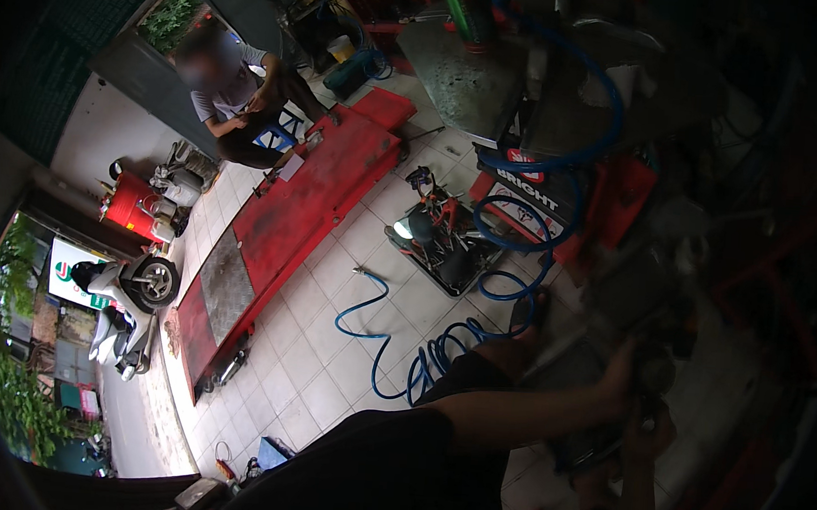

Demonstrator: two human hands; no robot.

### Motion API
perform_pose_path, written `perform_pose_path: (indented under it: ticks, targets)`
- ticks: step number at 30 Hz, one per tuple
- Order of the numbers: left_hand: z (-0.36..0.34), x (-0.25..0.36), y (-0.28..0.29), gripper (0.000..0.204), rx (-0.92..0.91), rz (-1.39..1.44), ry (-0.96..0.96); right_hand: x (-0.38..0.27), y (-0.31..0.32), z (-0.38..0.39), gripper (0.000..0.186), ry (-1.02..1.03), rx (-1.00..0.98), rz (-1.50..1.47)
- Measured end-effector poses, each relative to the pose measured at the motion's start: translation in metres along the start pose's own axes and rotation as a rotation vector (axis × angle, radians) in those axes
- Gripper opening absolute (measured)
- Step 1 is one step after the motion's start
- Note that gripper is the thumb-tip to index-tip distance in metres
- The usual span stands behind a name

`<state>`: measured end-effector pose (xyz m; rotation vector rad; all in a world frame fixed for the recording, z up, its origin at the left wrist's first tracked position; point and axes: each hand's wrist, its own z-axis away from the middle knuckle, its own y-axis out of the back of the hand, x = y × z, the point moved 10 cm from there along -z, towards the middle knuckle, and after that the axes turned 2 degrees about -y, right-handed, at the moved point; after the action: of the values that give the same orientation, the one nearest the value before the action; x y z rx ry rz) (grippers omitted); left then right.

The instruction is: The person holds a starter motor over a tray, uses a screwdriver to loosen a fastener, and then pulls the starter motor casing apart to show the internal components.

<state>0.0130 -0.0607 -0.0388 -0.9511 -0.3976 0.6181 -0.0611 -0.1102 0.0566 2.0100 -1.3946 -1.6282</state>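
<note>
In the dim lower right, a dark, bulky metal part (pixel 585 434) lies around my hands; its kind is hard to make out. My left hand (pixel 618 373) reaches in from the lower middle and rests against dark metal, its fingers mostly lost in shadow. Just below it, my right hand (pixel 648 436) is closed around something small that I cannot make out. The two hands are close together.
A long red lift platform (pixel 289 220) crosses the tiled floor. Near me lie a coiled blue air hose (pixel 450 342) and a black tray of tools (pixel 446 248). Another person (pixel 236 95) sits beyond the lift. A scooter (pixel 124 312) stands outside; a metal-topped workbench (pixel 466 81) is ahead.
</note>
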Motion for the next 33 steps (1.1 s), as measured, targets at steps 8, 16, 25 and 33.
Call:
perform_pose_path:
  ticks: [8, 16, 25, 33]
  targets:
    - [0.001, -0.005, 0.001, 0.048, -0.012, -0.002, 0.017, -0.011, 0.004, -0.003, 0.018, 0.068, 0.029, -0.026]
    - [-0.003, -0.007, 0.007, 0.047, 0.001, -0.041, 0.027, -0.014, 0.003, -0.007, 0.019, 0.082, 0.035, -0.078]
    - [-0.006, -0.014, 0.009, 0.047, -0.052, 0.014, 0.038, -0.011, 0.005, -0.007, 0.025, 0.067, -0.076, 0.03]
    - [-0.007, -0.003, 0.006, 0.045, 0.025, -0.029, -0.021, 0.007, 0.0, -0.004, 0.02, 0.009, -0.06, -0.064]
